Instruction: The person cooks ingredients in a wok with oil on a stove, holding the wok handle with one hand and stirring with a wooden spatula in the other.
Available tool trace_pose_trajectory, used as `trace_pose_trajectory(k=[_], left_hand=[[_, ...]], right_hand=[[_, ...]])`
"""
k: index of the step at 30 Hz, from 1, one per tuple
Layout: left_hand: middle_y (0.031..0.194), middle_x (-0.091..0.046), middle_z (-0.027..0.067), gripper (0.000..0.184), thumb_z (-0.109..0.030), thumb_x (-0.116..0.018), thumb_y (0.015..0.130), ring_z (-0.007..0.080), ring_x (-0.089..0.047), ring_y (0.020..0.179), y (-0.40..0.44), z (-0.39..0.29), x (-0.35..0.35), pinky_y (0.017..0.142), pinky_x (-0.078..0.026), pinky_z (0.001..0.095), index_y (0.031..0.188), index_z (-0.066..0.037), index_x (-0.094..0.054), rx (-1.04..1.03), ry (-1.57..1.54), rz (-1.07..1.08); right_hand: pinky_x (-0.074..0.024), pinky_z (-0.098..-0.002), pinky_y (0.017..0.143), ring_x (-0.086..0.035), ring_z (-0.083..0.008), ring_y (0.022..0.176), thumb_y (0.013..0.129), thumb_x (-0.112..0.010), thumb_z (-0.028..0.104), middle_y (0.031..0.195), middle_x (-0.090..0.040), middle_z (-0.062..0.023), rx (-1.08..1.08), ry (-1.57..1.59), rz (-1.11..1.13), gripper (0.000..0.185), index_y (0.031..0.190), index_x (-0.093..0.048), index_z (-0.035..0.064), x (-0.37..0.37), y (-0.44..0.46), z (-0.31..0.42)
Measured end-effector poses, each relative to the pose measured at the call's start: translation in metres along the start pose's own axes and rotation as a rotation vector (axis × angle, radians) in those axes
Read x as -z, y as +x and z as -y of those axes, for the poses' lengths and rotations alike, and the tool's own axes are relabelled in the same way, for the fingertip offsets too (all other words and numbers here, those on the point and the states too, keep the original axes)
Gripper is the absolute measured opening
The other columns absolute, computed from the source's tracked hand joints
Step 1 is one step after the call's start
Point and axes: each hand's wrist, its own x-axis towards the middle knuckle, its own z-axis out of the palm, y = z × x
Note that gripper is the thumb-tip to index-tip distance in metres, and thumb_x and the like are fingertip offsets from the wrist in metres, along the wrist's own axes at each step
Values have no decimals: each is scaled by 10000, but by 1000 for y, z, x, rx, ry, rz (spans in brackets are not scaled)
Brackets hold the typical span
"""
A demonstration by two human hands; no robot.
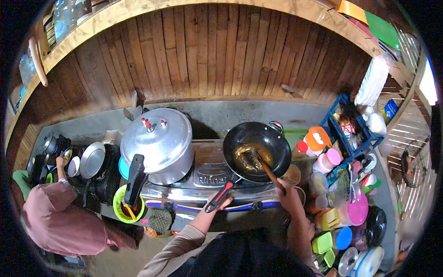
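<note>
A black wok rests on the right side of a silver gas stove, with brown food or liquid pooled in its bottom. My left hand is closed round the wok's black and red handle near the stove's front edge. At the wok's right side my right hand grips a wooden spatula, whose flat end dips into the brown contents. A large silver pressure cooker with a black handle stands on the left of the stove.
Left of the stove are a green bowl with orange contents, metal pans and another person. Jars, plastic containers and a pink lid crowd the right side below a blue rack. A scrubber lies in front.
</note>
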Motion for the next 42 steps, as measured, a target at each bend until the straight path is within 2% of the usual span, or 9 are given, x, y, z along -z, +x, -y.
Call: trace_pose_trajectory(k=[2,3,9,12,17,20,22,36,42], left_hand=[[763,-651,151,427,-363,-526,810,256,-643,621,15,28,-11,574,-501,366,1133,-90,-580,-537,275,-336],[786,-649,141,457,-352,-535,806,237,-636,613,-8,-11,15,552,-493,348,1185,-99,-566,-94,-89,21],[660,-613,110,357,-321,-532,813,200,-596,538,-14,-21,15,493,-459,304,1067,-85,-612,7,-631,126],[575,-576,110,316,-332,-526,818,206,-580,494,3,1,-3,485,-451,317,924,-53,-628,-68,-14,-34],[540,-569,128,344,-358,-529,820,223,-588,491,-2,-5,2,499,-448,339,785,-23,-602,-59,-569,21],[538,-571,127,354,-376,-529,811,235,-597,506,-10,-22,13,515,-454,339,773,-31,-599,-17,-493,65],[539,-566,126,367,-388,-527,793,242,-601,518,7,3,-5,527,-456,346,814,-30,-603,-11,-90,4],[608,-610,160,363,-366,-531,782,285,-637,610,0,-16,-1,624,-487,377,834,-18,-624,-5,5,-37],[829,-647,221,357,-386,-524,790,384,-631,851,13,-4,-9,755,-487,440,920,-68,-622,-85,176,-78]], right_hand=[[-445,-349,916,-597,-322,1069,845,-593,72,1117,-619,-218,-6,32,-21,375,1209,-541,-4,-5,11,3],[-445,-349,914,-596,-330,1064,852,-590,78,1120,-616,-221,-10,65,-43,371,1209,-536,-11,-7,14,3],[-476,-407,850,-595,-399,999,857,-593,143,1041,-625,-245,96,-27,-192,369,1209,-547,44,-15,32,-17],[-472,-417,851,-585,-412,1003,855,-596,146,1041,-621,-248,14,-63,-178,380,1221,-541,55,-13,21,-27],[-464,-370,866,-615,-345,1014,837,-621,114,1056,-631,-238,-187,-28,-127,371,1188,-562,11,15,-17,9],[-462,-372,865,-608,-343,1032,839,-617,113,1064,-629,-235,-157,-41,-103,360,1190,-571,47,30,-41,15],[-463,-371,861,-607,-334,1038,830,-627,113,1065,-634,-220,-186,-127,-81,365,1187,-575,60,43,-56,31],[-468,-340,849,-625,-240,982,794,-684,98,1068,-655,-152,-246,-201,39,416,1193,-584,37,89,-109,52],[-465,-345,849,-621,-249,1006,810,-656,91,1071,-644,-188,-259,-175,90,384,1181,-578,31,59,-85,44]])
